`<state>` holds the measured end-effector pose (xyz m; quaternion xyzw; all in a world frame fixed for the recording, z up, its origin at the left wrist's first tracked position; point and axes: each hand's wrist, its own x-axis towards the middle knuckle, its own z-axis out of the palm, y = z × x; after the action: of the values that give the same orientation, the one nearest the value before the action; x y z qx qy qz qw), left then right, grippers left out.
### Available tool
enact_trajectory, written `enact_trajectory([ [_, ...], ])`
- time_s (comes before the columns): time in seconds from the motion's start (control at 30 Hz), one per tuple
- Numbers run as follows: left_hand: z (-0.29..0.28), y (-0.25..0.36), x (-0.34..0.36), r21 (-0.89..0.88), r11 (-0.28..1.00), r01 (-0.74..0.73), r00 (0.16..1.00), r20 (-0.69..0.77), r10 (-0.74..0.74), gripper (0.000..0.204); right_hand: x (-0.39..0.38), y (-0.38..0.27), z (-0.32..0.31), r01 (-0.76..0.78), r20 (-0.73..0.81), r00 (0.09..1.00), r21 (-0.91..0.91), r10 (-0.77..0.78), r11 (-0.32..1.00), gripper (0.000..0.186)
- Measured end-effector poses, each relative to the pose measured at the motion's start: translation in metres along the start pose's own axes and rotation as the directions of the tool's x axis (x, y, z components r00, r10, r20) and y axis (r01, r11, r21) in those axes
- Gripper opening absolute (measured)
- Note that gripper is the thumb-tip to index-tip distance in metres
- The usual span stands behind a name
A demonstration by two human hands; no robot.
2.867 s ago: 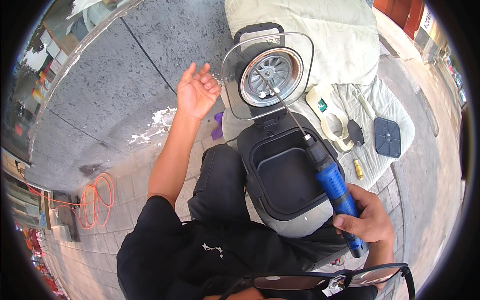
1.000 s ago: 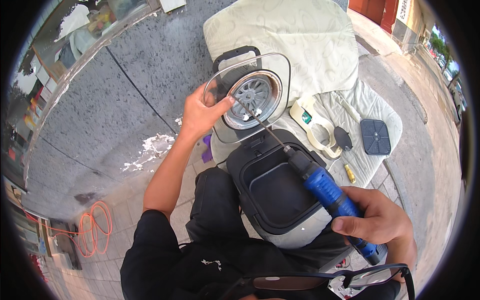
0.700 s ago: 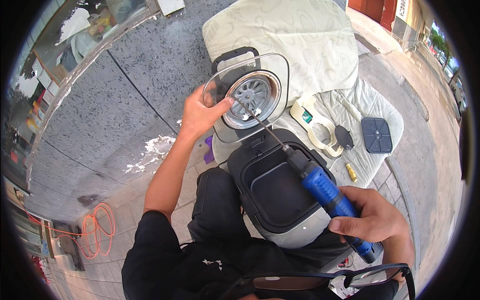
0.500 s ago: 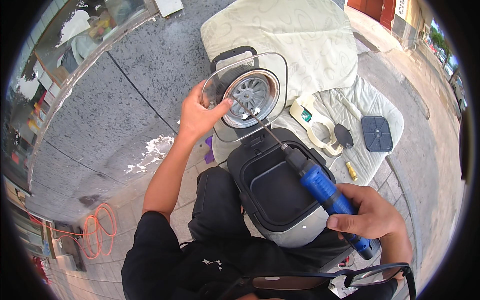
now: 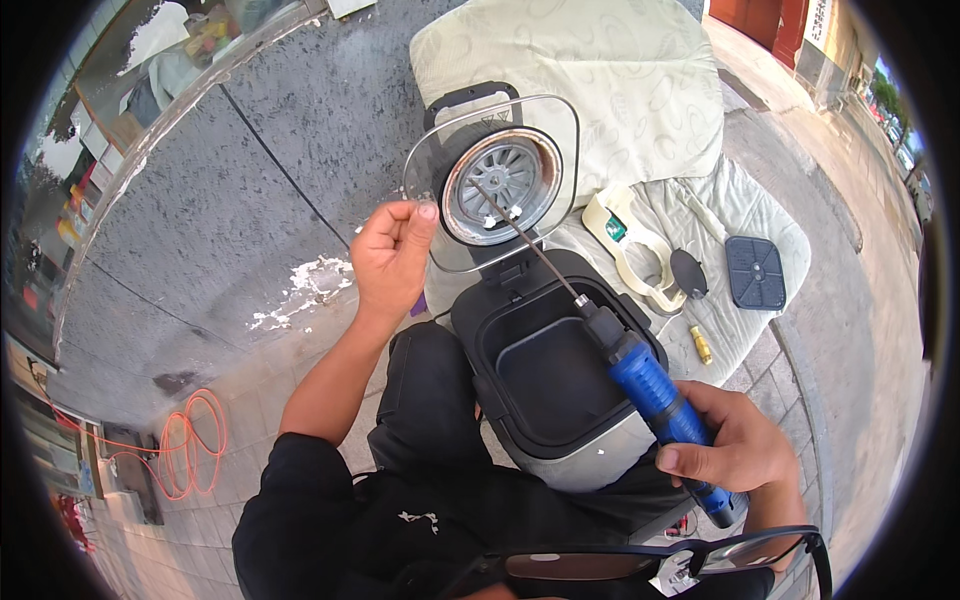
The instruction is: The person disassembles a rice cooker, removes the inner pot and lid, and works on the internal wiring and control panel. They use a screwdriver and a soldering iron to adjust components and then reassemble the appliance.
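My right hand (image 5: 735,440) is wrapped round a blue cordless screwdriver (image 5: 655,395) with a long thin bit. The bit's tip reaches into the round metal fan (image 5: 497,182) in the raised lid. My left hand (image 5: 392,262) is closed at the left edge of the lid's clear frame (image 5: 572,150), thumb and fingertips together; what they pinch, if anything, is hidden. Two small white bits sit low on the fan's rim. Hinged below the lid, the black and silver appliance (image 5: 565,460) stands between my legs, its square dark cavity facing up.
On the pale quilted mat (image 5: 570,70) lie a cream curved housing (image 5: 655,280) with a green circuit board, a black oval piece (image 5: 688,273), a black square tray (image 5: 755,272) and a small yellow object (image 5: 701,345). A grey wall (image 5: 230,200) rises at left, near an orange cable (image 5: 190,455).
My left hand has drawn back from the bit's tip toward the lid's left edge, its fingers closing. The screwdriver stays in my right hand with almost the same tilt.
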<state>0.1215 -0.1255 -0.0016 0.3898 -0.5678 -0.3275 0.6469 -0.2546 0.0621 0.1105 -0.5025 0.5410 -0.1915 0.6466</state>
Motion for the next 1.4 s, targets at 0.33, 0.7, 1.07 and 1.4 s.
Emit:
enact_trajectory([
  [0.33, 0.049, 0.024, -0.022, -0.59, 0.516, 0.621, 0.768, 0.328, -0.55, 0.049, -0.028, 0.049, 0.007, 0.156, 0.02, 0.988, -0.219, -0.155, 0.963, 0.074],
  [0.7, 0.026, -0.014, -0.034, -0.62, 0.429, 0.657, 0.745, 0.448, -0.494, 0.041, -0.055, 0.117, -0.027, 0.2, -0.152, 0.966, -0.074, -0.21, 0.977, 0.072],
  [1.07, -0.009, -0.033, -0.075, -0.516, 0.347, 0.783, 0.577, 0.394, -0.715, 0.046, 0.097, 0.222, -0.169, -0.41, -0.793, 0.604, -0.399, -0.084, 0.82, 0.072],
  [1.4, -0.055, -0.061, -0.082, -0.636, 0.258, 0.728, 0.528, 0.28, -0.802, 0.043, 0.195, 0.273, -0.241, -0.606, -0.834, 0.549, -0.447, -0.06, 0.658, 0.08],
])
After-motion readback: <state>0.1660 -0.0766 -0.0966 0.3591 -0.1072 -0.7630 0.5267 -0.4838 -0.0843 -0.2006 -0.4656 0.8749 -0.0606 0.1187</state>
